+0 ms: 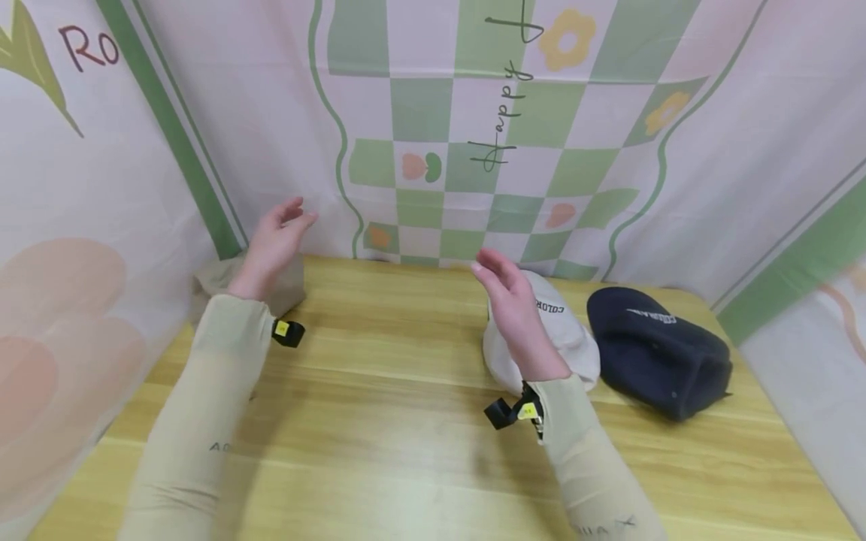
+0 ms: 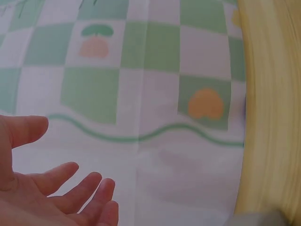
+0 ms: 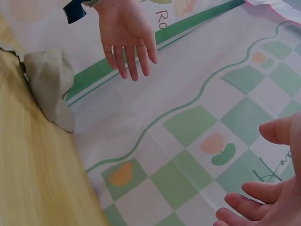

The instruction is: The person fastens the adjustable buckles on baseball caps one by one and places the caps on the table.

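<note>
My left hand (image 1: 274, 244) is raised above a beige-grey cap (image 1: 287, 285) at the table's back left corner, its fingers loosely extended and holding nothing. In the left wrist view the fingers (image 2: 77, 195) are spread apart. My right hand (image 1: 514, 312) hovers in front of a white cap (image 1: 578, 338) with dark lettering, hiding part of it. Its fingers are relaxed, and nothing lies in the palm. A navy cap (image 1: 656, 349) with pale lettering sits just right of the white one. From the right wrist, the beige-grey cap (image 3: 49, 87) shows below and left of the left hand (image 3: 127, 35).
The caps rest on a light wooden table (image 1: 379, 421). A hanging cloth (image 1: 419, 113) with green checks and flowers stands behind it, and similar printed cloth (image 1: 88, 300) encloses the left and right sides. Each wrist carries a small black camera (image 1: 501, 413).
</note>
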